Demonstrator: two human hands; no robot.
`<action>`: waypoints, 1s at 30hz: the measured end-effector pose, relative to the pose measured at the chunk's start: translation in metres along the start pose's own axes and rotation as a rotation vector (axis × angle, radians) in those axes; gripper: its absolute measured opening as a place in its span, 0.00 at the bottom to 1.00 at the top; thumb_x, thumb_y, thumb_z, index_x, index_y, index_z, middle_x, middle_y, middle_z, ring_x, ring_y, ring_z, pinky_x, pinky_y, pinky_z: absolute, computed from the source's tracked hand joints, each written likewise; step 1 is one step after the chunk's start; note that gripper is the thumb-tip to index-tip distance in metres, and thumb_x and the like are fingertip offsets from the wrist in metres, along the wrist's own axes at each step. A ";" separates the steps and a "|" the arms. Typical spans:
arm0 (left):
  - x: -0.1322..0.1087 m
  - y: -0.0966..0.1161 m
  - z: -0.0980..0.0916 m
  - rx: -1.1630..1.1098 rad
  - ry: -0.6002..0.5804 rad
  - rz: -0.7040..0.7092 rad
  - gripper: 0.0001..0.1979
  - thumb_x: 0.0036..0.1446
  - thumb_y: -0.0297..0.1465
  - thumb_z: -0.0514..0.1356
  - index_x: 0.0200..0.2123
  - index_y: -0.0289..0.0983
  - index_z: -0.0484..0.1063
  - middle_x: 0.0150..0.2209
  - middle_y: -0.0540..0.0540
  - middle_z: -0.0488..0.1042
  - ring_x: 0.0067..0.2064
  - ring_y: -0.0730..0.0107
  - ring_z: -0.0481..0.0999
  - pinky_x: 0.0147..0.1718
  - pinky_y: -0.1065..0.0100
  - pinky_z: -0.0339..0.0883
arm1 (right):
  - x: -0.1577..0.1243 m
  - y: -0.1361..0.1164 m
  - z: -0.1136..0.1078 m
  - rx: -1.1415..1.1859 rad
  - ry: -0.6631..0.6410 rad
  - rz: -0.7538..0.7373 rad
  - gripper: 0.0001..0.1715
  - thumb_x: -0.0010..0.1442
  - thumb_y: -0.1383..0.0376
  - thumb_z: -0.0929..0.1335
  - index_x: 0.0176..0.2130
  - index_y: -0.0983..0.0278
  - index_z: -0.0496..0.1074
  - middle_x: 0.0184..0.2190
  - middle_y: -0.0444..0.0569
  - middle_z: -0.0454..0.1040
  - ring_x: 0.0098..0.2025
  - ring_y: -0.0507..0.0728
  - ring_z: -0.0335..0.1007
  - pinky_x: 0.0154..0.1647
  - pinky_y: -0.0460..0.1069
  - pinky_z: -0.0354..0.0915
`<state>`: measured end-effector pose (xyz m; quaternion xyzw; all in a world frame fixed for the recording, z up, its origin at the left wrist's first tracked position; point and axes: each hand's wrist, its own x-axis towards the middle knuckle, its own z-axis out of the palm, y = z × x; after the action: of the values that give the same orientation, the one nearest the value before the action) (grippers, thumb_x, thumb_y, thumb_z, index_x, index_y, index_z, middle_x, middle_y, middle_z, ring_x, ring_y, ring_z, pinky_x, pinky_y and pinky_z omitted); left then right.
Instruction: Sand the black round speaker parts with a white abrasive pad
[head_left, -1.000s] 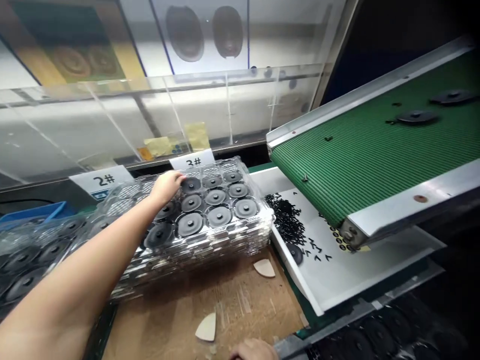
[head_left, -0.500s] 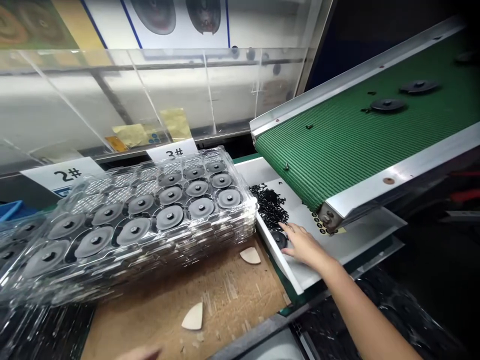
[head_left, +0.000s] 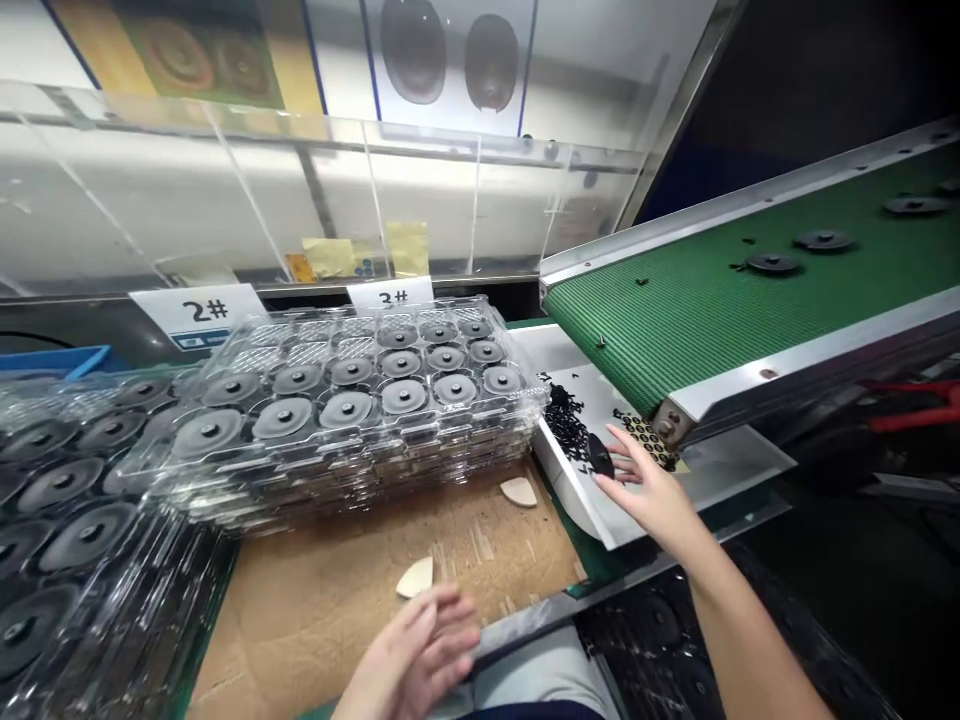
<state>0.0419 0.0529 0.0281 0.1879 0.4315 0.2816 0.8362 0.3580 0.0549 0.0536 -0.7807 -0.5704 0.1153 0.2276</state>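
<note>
A black disc is pinched edge-on between the fingers of the right hand over a white chute, while the left hand is held empty, fingers loosely apart, above a cardboard sheet.

On my feed, a clear acrylic screen stands before a white wall hung with product posters.

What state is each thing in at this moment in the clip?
Left hand: open, empty, above the cardboard sheet.
Right hand: fingers around a black disc, over the white chute.
White chute: holding a heap of small black parts.
Green conveyor belt: carrying black discs.
Clear plastic trays: stacked, cells filled with discs.
</note>
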 end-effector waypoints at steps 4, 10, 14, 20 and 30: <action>0.006 0.011 0.037 -0.402 -0.326 -0.184 0.23 0.59 0.44 0.52 0.49 0.34 0.70 0.51 0.37 0.73 0.47 0.52 0.75 0.45 0.54 0.67 | -0.056 -0.069 -0.005 0.191 -0.193 -0.353 0.38 0.59 0.65 0.65 0.64 0.54 0.45 0.60 0.50 0.61 0.59 0.59 0.60 0.59 0.56 0.61; -0.014 0.003 0.025 -0.712 -0.301 -0.124 0.20 0.63 0.40 0.47 0.43 0.33 0.73 0.45 0.39 0.78 0.47 0.58 0.76 0.44 0.61 0.68 | -0.084 -0.124 0.033 0.233 -0.420 -0.582 0.46 0.55 0.63 0.70 0.65 0.52 0.45 0.66 0.51 0.44 0.67 0.64 0.39 0.63 0.62 0.51; -0.034 0.000 0.006 -0.738 -0.096 0.039 0.18 0.63 0.37 0.48 0.49 0.36 0.70 0.51 0.41 0.75 0.52 0.61 0.73 0.50 0.62 0.64 | -0.096 -0.141 0.077 0.302 -0.353 -0.502 0.60 0.45 0.56 0.76 0.65 0.55 0.42 0.66 0.57 0.40 0.67 0.69 0.38 0.61 0.66 0.51; -0.043 -0.002 -0.033 -0.615 -0.186 0.137 0.18 0.60 0.38 0.53 0.48 0.37 0.72 0.51 0.42 0.75 0.51 0.62 0.73 0.49 0.64 0.65 | -0.099 -0.164 0.102 0.267 -0.290 -0.717 0.40 0.51 0.56 0.73 0.58 0.61 0.57 0.63 0.60 0.50 0.64 0.68 0.44 0.62 0.68 0.46; -0.041 -0.008 -0.094 -0.480 -0.278 0.117 0.15 0.56 0.37 0.59 0.46 0.41 0.73 0.48 0.44 0.77 0.49 0.59 0.76 0.47 0.63 0.67 | -0.076 -0.152 0.139 0.255 -0.540 -0.629 0.34 0.61 0.48 0.62 0.62 0.56 0.55 0.59 0.52 0.62 0.60 0.59 0.59 0.57 0.53 0.61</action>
<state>-0.0522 0.0278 -0.0032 0.0459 0.2219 0.3949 0.8903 0.1453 0.0511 0.0008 -0.4767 -0.8007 0.3098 0.1890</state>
